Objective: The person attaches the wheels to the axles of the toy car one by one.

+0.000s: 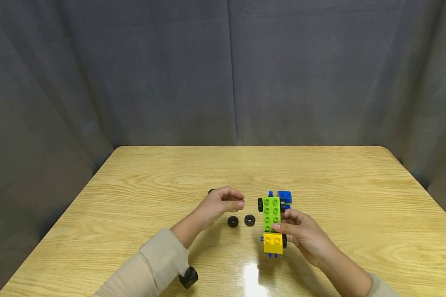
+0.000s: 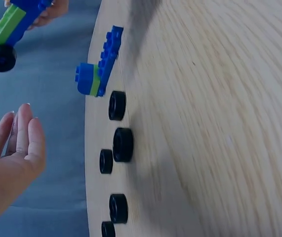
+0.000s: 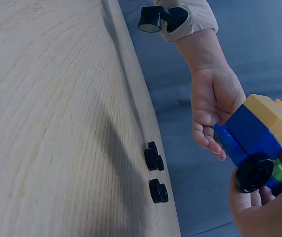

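My right hand (image 1: 308, 237) holds a toy car (image 1: 271, 214) of building blocks above the table. The car has a lime-green studded plate, a yellow block (image 1: 273, 243) at the near end and blue parts beneath. Black wheels sit at three corners; a bare blue axle stub (image 1: 262, 239) shows at the near left. My left hand (image 1: 221, 205) hovers left of the car, apart from it, its fingers loosely extended and nothing in them. In the left wrist view several loose black wheels (image 2: 123, 144) stand on the table near that hand.
A small blue-and-green block piece (image 2: 106, 64) lies on the table, partly behind the car in the head view. Two loose wheels (image 1: 250, 220) lie between the hands; another wheel (image 1: 211, 191) is partly hidden behind my left hand. Grey curtains (image 1: 171, 74) surround the wooden table (image 1: 96, 231).
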Demonstrator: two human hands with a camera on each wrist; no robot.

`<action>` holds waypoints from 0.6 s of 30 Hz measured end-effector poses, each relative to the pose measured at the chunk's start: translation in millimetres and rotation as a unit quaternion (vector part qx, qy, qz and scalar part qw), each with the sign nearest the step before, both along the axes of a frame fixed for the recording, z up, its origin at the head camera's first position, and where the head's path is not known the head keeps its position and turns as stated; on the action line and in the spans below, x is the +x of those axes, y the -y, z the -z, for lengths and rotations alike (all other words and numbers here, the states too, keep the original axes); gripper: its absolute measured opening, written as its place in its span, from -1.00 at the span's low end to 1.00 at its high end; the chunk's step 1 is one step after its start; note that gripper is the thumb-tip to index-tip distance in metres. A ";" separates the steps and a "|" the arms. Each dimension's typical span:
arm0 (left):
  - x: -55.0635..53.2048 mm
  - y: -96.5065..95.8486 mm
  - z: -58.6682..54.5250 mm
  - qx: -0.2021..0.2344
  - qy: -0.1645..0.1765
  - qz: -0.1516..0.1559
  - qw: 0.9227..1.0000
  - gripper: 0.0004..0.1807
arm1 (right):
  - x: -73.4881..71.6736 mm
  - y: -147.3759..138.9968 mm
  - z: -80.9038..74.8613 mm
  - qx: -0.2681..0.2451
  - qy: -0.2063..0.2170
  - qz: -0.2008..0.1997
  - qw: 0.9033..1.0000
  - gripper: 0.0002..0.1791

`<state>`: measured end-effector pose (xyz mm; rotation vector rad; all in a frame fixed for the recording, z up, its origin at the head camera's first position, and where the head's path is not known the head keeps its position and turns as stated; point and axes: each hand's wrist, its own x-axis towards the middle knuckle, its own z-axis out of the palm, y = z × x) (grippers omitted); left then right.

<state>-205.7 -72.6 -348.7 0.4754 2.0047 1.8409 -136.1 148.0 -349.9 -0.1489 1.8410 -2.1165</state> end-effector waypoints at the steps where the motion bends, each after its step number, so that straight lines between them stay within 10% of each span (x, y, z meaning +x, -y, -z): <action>1: -0.8 1.8 1.2 -0.003 0.000 -0.001 1.000 -0.69 | -0.2 0.1 0.1 -0.003 0.001 0.002 1.000 -0.80; 18: -7.6 25.6 12.6 -0.097 -0.022 -0.058 0.993 -0.71 | -1.6 -5.6 2.6 -0.020 0.009 0.018 1.000 -0.73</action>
